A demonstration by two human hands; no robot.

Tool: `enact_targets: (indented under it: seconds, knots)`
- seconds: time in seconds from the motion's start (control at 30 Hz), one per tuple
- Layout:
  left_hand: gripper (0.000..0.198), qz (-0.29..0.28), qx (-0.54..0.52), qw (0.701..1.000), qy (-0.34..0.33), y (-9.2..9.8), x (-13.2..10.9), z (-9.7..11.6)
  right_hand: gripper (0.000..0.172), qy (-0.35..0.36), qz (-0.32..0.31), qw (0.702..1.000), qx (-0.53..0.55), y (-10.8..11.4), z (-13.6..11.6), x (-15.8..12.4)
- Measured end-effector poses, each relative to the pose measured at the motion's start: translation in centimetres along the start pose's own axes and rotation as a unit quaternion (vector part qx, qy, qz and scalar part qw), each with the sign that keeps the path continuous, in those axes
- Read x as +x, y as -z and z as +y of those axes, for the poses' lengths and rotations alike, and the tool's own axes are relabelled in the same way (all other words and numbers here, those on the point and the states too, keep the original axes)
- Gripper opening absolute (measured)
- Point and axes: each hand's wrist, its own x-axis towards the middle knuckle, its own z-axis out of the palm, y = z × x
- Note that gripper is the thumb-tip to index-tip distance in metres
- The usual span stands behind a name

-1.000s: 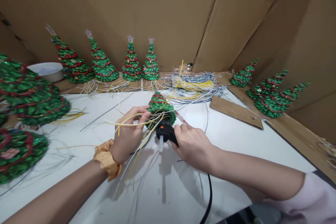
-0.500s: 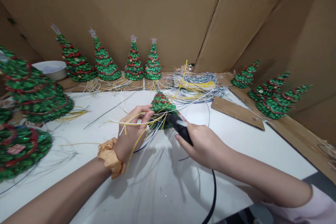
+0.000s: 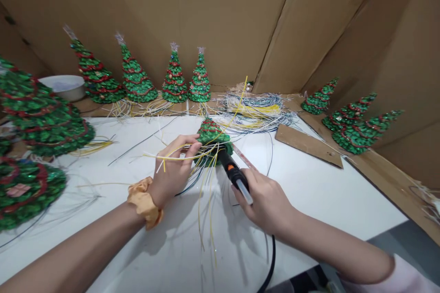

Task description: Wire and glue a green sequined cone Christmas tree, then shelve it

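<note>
A small green tree (image 3: pixel 210 131) with red garland lies tilted in the middle of the white table, its underside towards me. White, yellow and dark wires (image 3: pixel 202 152) spread out of its base. My left hand (image 3: pixel 177 162), an orange scrunchie (image 3: pixel 146 202) at its wrist, pinches some of these wires at the tree's left side. In my right hand (image 3: pixel 266 197) is a black glue gun (image 3: pixel 233 170) with a clear stick in its back. Its nozzle end is at the tree's base among the wires, and the tip is hidden.
Decorated trees (image 3: pixel 174 78) stand along the back edge, with larger ones (image 3: pixel 48 114) at the left and several at the right. A wire pile (image 3: pixel 257 112), a cardboard piece (image 3: pixel 309 145) and a white bowl (image 3: pixel 65 87) lie around. A black cord (image 3: pixel 271 261) hangs near my right forearm.
My right hand and the glue gun have moved down and turned, showing more of the gun. Some yellow wires now hang down below the tree. My left hand has barely moved.
</note>
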Motion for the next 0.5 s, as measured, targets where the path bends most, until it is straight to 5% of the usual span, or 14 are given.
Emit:
enact_targets:
  seconds: [0.3,0.5]
  knots:
    - [0.006,0.014,0.005,1.000,-0.021,0.0,-0.1,0.1,0.017,0.045,0.046,0.997,-0.039,-0.8,-0.1,-0.7]
    - [0.003,0.023,0.014,0.999,-0.044,0.0,0.0,0.1,0.018,0.083,0.105,0.987,0.095,-0.6,1.1,-1.9]
